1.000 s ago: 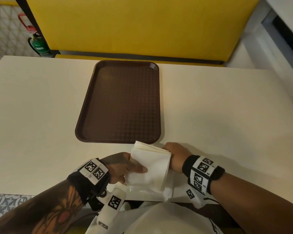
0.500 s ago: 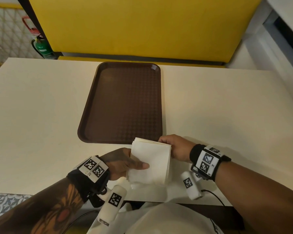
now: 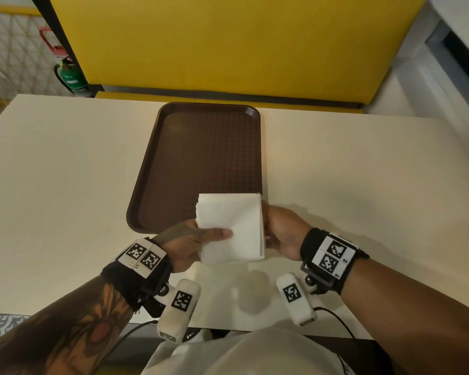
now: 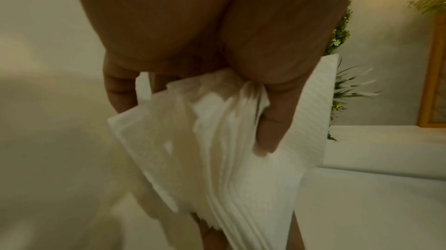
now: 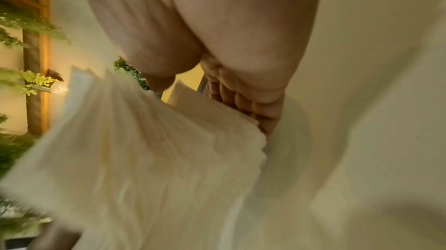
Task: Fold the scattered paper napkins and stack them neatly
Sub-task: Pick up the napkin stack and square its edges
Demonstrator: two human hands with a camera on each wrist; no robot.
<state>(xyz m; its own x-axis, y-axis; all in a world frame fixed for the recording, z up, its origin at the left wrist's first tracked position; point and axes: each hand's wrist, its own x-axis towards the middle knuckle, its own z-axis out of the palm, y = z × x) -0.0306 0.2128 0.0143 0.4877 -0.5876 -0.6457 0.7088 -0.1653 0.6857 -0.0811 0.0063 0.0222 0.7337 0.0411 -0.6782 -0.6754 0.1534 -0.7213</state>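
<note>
White, soft, feather-light paper napkin stack [image 3: 232, 228]: left hand [image 3: 184, 246] and right hand [image 3: 283, 234] each pinch opposite edges above the bench [image 3: 363, 185]; loose layers fan easily, so clamp through every sheet.

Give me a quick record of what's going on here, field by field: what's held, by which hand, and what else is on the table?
held item: stack of white paper napkins
left hand: grips stack's left edge, thumb on top
right hand: holds stack's right edge
stack position: lifted above the table, overlapping the tray's near right corner in the head view
tray: brown, nothing on it
table: cream
</note>
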